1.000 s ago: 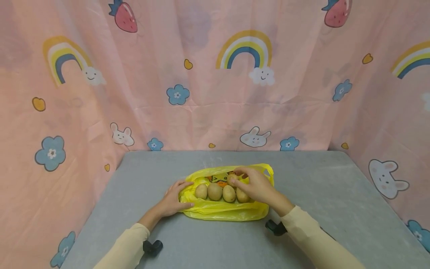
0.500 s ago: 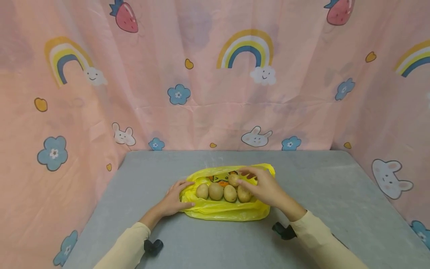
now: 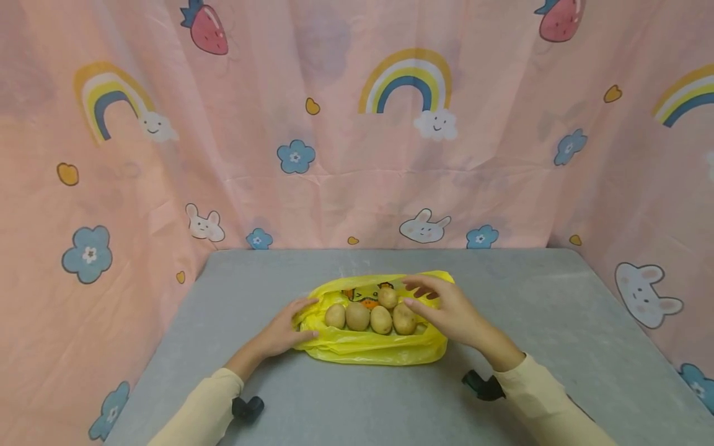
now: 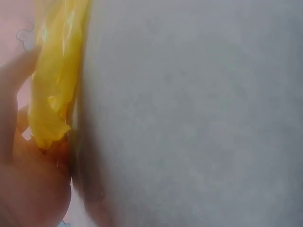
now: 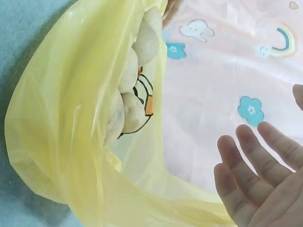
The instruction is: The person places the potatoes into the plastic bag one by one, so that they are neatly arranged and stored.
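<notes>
On the grey table lies a yellow plastic bag, its mouth spread and a cartoon print showing inside. Several potatoes sit in a row within it, and one more potato rests behind the row against the print. My left hand touches the bag's left end, thumb and fingers apart on either side of it; the left wrist view shows the crumpled yellow plastic there. Over the right part of the bag hovers my right hand, nothing in its grasp. Its fingers are spread apart in the right wrist view.
The grey table extends around the bag. A pink printed curtain stands behind and at both sides. Dark wrist devices hang below each forearm.
My right hand has let go of the back potato and drawn off to the right, its fingers opening. The potato stays in the bag. My left hand has shifted slightly left.
</notes>
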Motion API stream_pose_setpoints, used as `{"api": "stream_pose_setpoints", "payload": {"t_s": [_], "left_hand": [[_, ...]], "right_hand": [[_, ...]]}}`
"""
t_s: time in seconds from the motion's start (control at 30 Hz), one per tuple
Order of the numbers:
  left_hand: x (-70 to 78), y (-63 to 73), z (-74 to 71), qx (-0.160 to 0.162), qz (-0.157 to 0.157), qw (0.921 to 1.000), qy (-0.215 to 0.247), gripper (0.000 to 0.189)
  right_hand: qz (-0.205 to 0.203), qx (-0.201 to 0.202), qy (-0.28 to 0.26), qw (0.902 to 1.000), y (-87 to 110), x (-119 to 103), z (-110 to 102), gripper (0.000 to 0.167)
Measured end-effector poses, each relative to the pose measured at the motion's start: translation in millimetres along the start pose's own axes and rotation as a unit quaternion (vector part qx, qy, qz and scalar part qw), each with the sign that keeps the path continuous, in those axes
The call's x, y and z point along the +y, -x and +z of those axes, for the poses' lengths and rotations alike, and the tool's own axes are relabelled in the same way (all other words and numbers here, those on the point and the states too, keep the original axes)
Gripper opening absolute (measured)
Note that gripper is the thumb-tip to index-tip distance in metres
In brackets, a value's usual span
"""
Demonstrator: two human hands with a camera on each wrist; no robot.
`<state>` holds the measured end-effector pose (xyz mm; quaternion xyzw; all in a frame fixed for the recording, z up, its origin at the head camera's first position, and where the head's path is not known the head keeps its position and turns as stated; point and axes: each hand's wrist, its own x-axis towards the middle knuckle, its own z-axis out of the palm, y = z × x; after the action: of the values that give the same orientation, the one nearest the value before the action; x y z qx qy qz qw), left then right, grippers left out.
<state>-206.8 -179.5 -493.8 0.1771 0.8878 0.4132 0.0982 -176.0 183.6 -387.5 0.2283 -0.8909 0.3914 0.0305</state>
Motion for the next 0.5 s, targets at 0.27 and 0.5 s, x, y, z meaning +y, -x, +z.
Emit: {"api": "stream_pose_setpoints", "payload": {"t_s": [0.27,0.5], "left_hand": [[4.0,3.6,-2.6,0.024,-0.018,0.9986,0.043,0.068],[3.2,6.1,-6.3,0.04,-0.007,0.9967,0.071,0.06]], "right_hand": [[-0.013,0.018,-0.009,0.9997,4.1,3.7,-5.3,0.036],[-0.013,0.03,-0.002,0.9995,8.6,7.7,-10.5,0.034]]}}
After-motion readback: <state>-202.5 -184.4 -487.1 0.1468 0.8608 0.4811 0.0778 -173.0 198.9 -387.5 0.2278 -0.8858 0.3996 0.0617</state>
